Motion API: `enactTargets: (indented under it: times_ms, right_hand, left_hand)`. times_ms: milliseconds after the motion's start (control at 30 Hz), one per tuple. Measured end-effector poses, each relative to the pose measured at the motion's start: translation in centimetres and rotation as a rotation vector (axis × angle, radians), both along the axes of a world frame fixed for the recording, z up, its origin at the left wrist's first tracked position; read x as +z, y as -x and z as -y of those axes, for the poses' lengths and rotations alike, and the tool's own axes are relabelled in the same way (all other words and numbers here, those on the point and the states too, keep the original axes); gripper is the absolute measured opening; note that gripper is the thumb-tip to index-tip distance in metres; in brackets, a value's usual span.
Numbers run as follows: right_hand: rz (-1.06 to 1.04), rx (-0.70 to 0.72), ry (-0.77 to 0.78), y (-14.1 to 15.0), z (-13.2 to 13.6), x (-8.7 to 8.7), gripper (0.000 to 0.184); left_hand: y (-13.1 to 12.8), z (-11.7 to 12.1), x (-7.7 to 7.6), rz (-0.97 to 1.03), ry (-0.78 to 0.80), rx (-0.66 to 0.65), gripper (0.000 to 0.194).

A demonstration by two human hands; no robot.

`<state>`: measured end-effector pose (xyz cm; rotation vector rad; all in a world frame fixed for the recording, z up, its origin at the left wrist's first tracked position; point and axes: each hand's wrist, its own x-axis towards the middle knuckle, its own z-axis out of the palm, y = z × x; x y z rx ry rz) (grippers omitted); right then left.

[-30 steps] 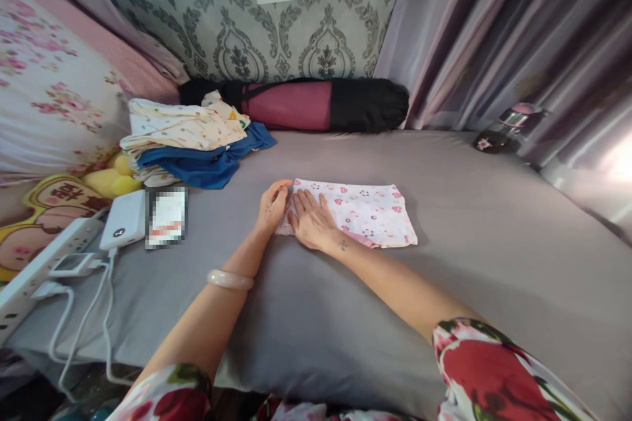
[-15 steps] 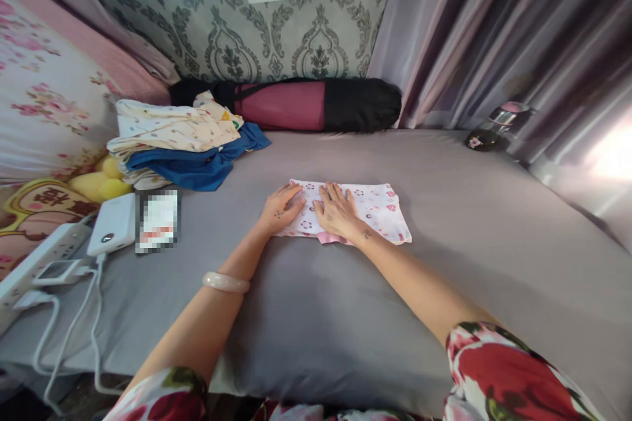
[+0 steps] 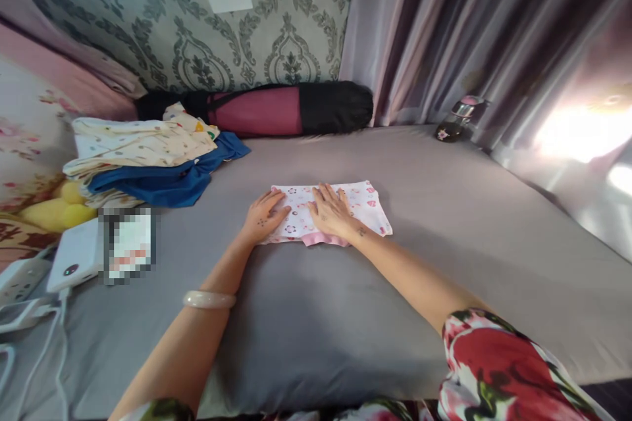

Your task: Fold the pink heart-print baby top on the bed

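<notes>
A small folded white cloth with pink prints [image 3: 363, 205] lies in the middle of the grey bed sheet [image 3: 444, 223]. My left hand [image 3: 261, 216] rests flat on its left end, fingers stretched out. My right hand [image 3: 330, 210] lies flat on the cloth's middle, fingers spread. A pink edge of the cloth shows just below my right hand. Neither hand holds anything.
A pile of folded clothes [image 3: 143, 151], cream on top and blue beneath, sits at the back left. A rolled maroon and black mat [image 3: 276, 108] lies along the wall. A small bottle [image 3: 457, 118] stands by the curtain. A white power bank [image 3: 74, 263], cables and a yellow plush [image 3: 56, 207] are at the left.
Both hands have slid onto the cloth and lie flat on it; my right hand moved right from the left end to the middle. The camera view has turned to the right.
</notes>
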<state>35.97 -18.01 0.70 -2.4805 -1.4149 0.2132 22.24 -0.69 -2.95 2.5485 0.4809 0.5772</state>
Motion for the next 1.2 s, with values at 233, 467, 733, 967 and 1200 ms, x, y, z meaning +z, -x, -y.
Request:
enactTargets:
  times_ms: [233, 467, 733, 967, 1200]
  right_hand:
    - [0.074, -0.092, 0.007, -2.3, 2.8, -0.2, 0.061]
    - [0.075, -0.106, 0.015, -2.2, 2.8, -0.6, 0.060]
    - [0.101, -0.086, 0.009, -3.7, 4.9, 0.5, 0.060]
    - [0.127, -0.192, 0.056, -5.4, 6.9, -0.4, 0.060]
    - [-0.085, -0.215, -0.082, -6.2, 7.1, 0.0, 0.053]
  left_hand:
    - [-0.1, -0.2, -0.6, 0.013, -0.013, 0.005, 0.046]
    - [0.1, -0.1, 0.0, 0.023, -0.002, -0.023, 0.048]
    - [0.1, -0.1, -0.2, 0.031, 0.017, -0.014, 0.049]
    - [0.1, -0.2, -0.4, 0.009, -0.003, -0.010, 0.048]
    - [0.1, -0.1, 0.1, -0.005, 0.025, -0.024, 0.049]
